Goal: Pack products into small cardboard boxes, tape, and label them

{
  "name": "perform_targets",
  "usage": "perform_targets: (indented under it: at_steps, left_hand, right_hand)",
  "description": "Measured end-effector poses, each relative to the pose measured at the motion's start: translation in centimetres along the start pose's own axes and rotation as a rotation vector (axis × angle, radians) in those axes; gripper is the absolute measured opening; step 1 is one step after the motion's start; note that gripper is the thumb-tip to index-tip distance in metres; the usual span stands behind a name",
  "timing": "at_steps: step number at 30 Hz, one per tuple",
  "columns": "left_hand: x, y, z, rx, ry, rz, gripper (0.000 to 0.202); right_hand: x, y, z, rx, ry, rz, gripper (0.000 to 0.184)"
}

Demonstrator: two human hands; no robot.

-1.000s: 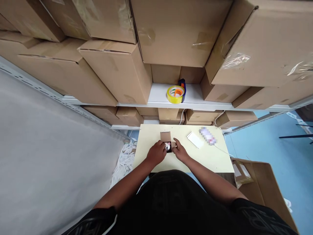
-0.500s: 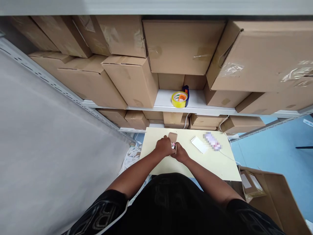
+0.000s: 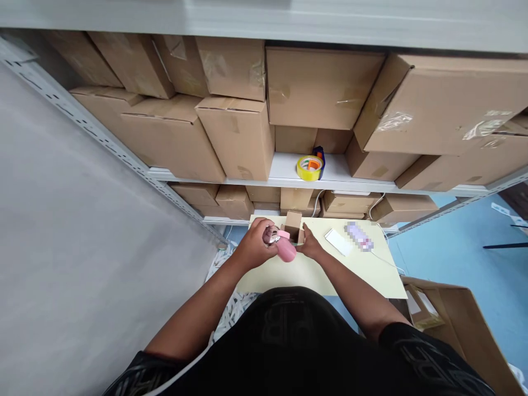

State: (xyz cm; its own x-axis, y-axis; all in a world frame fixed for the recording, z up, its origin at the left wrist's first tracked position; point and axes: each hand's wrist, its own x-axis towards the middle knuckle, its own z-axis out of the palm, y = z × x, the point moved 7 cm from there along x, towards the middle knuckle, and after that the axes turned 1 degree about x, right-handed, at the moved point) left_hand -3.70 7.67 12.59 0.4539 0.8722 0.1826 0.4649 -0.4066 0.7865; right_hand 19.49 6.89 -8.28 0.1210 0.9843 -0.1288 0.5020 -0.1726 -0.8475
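Observation:
My left hand is closed around a pink and silver item, raised above the table. The item has a rounded pink end and a shiny metal part; its exact kind I cannot make out. Just beyond it stands a small open cardboard box with its flap up. My right hand grips the right side of this box, thumb near and fingers far. A flat white box lies on the pale yellow table, right of my right hand.
A blurred-out purple object with a cable lies farther right. Above the table, shelves hold many cardboard boxes, with a yellow tape roll on a blue dispenser. A large open carton stands at lower right; a grey wall is at left.
My left hand has moved left and away from the small box, and the pink and silver item now shows outside it. My right hand stays at the box. The view has shifted slightly.

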Motion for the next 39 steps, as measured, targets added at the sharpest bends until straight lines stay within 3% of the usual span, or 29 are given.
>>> perform_targets:
  at_steps: [3,5,7,10,14,20,25,31,35,39]
  left_hand:
    - [-1.2,-1.7,0.6,-0.092,-0.031,0.012,0.039]
    - [-1.8,-3.0,1.1,-0.221,-0.036,-0.002,0.043]
    - [-2.1,-4.2,1.8,-0.393,-0.053,-0.035,0.046]
    - [-2.0,-5.6,3.3,-0.627,-0.096,-0.089,0.046]
    - [-2.0,-6.0,4.9,-0.888,-0.040,-0.158,0.054]
    - [-3.1,-3.9,8.2,-1.029,-0.010,-0.291,0.065]
    - [-3.3,-1.6,10.6,-1.020,0.036,-0.339,0.060]
    - [-4.4,0.1,14.9,-0.902,0.133,-0.409,0.067]
    - [-4.4,0.8,15.9,-0.882,0.245,-0.432,0.058]
    - [-3.6,2.1,15.8,-1.078,0.248,-0.392,0.066]
  right_hand:
    - [-4.2,-0.9,-3.0,-0.068,0.152,-0.057,0.099]
    - [-7.3,-2.7,-3.8,-0.030,0.148,-0.141,0.084]
    - [-9.6,-4.8,-2.8,0.086,-0.006,-0.176,0.077]
    - [-11.2,-7.3,0.0,0.244,-0.242,-0.090,0.078]
    - [-11.0,-8.0,1.6,0.311,-0.207,0.030,0.074]
    - [-11.4,-7.2,0.0,0.400,-0.180,0.021,0.061]
    - [-12.1,-5.9,-2.2,0.432,-0.221,0.023,0.057]
    - [-12.8,-4.1,-4.6,0.432,-0.246,0.035,0.062]
    - [-13.7,-4.1,-5.6,0.658,-0.380,0.078,0.052]
    - [-14.7,-4.9,-5.2,0.827,-0.572,0.164,0.060]
